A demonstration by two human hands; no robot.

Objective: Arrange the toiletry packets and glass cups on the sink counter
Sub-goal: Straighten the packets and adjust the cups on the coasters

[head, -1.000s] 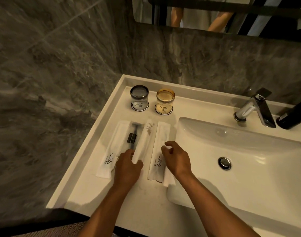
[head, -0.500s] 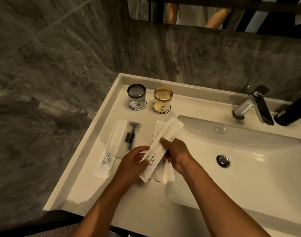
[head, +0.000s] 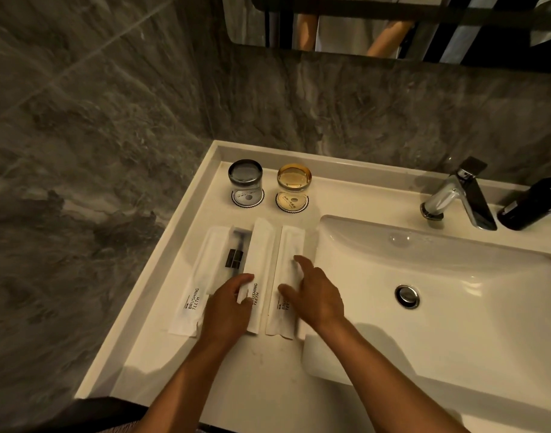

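Note:
Three white "BRUSHING TEETH" packets lie side by side on the sink counter. The left packet has a clear razor packet partly over it. My left hand pinches the lower left edge of the middle packet, which lies flat. My right hand rests with fingers spread on the right packet, next to the basin's rim. Behind the packets, a grey glass cup and an amber glass cup stand mouth-down on round coasters.
The white basin with its drain fills the right side. A chrome faucet and a black bottle stand at the back right. Grey marble walls close the left and back, and a mirror hangs above.
Half a second ago both hands held the middle packet raised and tilted. It now lies flat between the razor packet and the right packet, and my right hand has moved onto the right packet.

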